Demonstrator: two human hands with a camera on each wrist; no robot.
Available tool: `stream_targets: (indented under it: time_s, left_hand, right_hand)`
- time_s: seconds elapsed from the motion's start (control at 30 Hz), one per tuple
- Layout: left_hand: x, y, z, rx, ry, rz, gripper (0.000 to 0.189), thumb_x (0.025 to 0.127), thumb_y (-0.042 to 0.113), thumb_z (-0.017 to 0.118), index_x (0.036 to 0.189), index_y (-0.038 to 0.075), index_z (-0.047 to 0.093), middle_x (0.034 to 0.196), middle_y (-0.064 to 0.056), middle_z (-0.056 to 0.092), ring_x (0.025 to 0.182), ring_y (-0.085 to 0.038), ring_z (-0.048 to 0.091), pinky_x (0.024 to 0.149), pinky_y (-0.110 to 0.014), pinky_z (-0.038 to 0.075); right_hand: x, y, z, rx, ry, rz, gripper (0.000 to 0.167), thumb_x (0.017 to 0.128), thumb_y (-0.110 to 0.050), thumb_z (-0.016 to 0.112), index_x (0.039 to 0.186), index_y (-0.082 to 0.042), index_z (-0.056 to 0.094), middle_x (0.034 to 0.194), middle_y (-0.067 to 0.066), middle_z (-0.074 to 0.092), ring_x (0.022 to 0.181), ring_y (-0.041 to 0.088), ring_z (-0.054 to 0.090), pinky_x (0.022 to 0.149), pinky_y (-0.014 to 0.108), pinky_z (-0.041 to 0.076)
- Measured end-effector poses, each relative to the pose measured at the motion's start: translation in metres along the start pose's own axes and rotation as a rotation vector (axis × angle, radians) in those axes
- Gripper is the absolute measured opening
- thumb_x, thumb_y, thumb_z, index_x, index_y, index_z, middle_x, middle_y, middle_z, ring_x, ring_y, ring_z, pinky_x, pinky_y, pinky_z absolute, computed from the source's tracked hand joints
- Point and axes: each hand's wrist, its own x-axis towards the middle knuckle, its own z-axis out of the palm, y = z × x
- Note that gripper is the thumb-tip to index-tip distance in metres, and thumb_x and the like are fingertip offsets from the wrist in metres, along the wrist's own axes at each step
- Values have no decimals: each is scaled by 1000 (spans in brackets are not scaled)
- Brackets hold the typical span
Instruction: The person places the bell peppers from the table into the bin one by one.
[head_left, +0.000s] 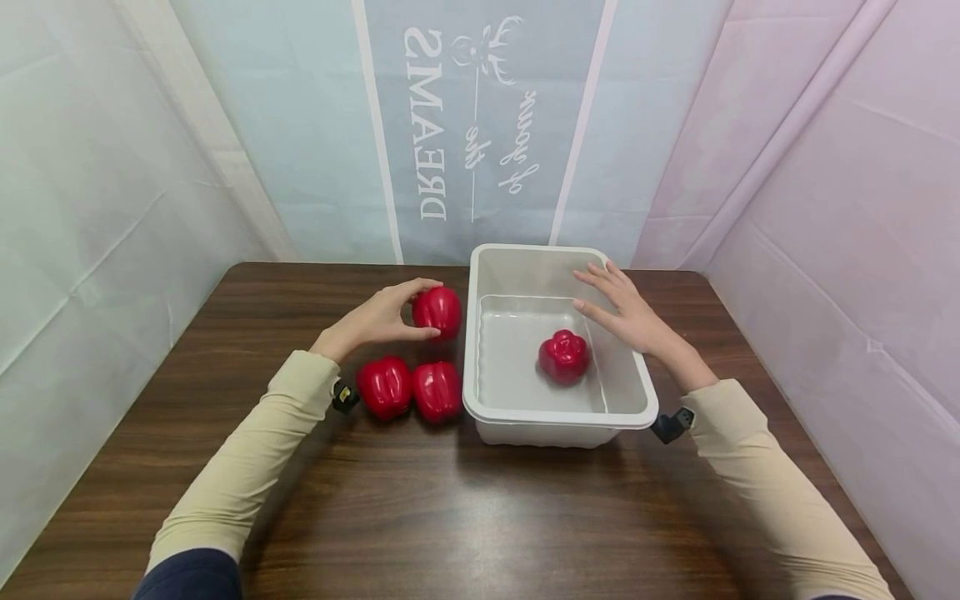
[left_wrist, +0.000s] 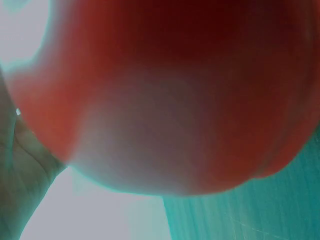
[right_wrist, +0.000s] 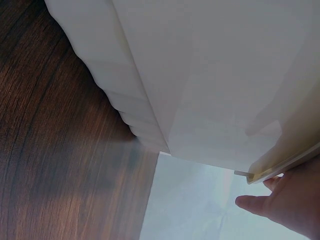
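My left hand (head_left: 381,317) holds a glossy red bell pepper (head_left: 439,312) just left of the bin, thumb at its near side and fingers at the far side. Blurred red pepper skin (left_wrist: 210,125) fills most of the left wrist view. Closer to me, a second red pepper (head_left: 385,388) and a third red pepper (head_left: 438,392) lie side by side. Over the right rim of the light grey bin (head_left: 558,417) is my right hand (head_left: 630,312), fingers spread and holding nothing. Inside the bin rests another red pepper (head_left: 564,357).
Everything stands on a dark wood-grain table (head_left: 480,517). Pale fabric hangs behind it, with a printed blue-grey panel (head_left: 480,125), and along both sides. The bin's outer wall (right_wrist: 215,90) rises steeply beside my right wrist.
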Motion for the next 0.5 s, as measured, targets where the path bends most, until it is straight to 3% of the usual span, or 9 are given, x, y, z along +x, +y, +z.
stream_targets:
  time_s: [0.5]
  left_hand:
    - [3, 4, -7, 9, 46, 15, 70, 73, 46, 74, 133, 24, 45, 116, 6, 57, 96, -9, 55, 85, -31, 49]
  right_hand:
    - [1, 0, 0, 1, 6, -2, 58, 92, -41, 52, 142, -18, 37, 153, 12, 20, 143, 25, -3, 108, 63, 3]
